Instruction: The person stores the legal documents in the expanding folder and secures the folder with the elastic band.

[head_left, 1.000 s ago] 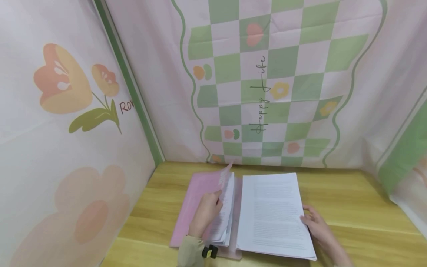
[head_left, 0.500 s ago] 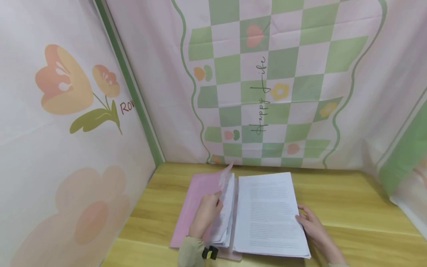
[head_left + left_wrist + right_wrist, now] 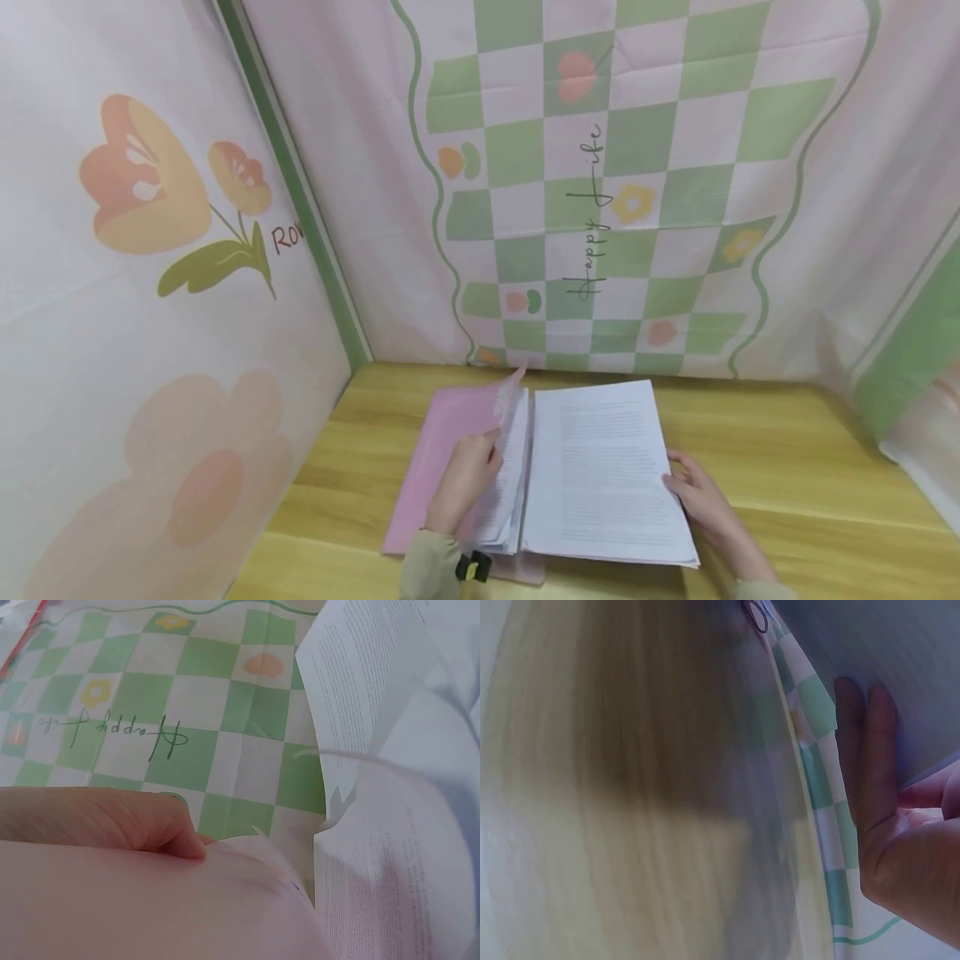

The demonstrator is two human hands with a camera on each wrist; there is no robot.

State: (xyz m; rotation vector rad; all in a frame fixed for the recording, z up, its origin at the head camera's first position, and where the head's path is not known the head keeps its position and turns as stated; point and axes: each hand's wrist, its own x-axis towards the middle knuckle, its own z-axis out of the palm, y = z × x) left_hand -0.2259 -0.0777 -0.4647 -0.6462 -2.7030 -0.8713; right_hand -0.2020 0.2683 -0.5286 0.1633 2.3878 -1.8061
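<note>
A pink folder (image 3: 426, 458) lies spread on the table, with printed sheets (image 3: 510, 487) standing loosely inside its raised flap (image 3: 512, 387). My left hand (image 3: 467, 475) pinches the edge of that flap; the left wrist view shows thumb and finger on the pink edge (image 3: 150, 900), beside the printed pages (image 3: 375, 885). On the right, a stack of printed paper (image 3: 600, 475) overlaps the folder's right part. My right hand (image 3: 705, 500) grips the stack's right edge, thumb on top. Seen from the right wrist, fingers (image 3: 880, 750) lie flat along the underside of the raised stack (image 3: 922, 675).
A wood-grain table (image 3: 795, 467) carries everything. Behind it hangs a green-and-white checked cloth (image 3: 637, 142), and a floral cloth (image 3: 150, 350) borders the left side. A black-and-yellow item (image 3: 472, 567) sits at the left cuff.
My right hand has brought the paper stack leftward, closer to the sheets in the folder, and slightly away from me. The left hand keeps its hold on the flap.
</note>
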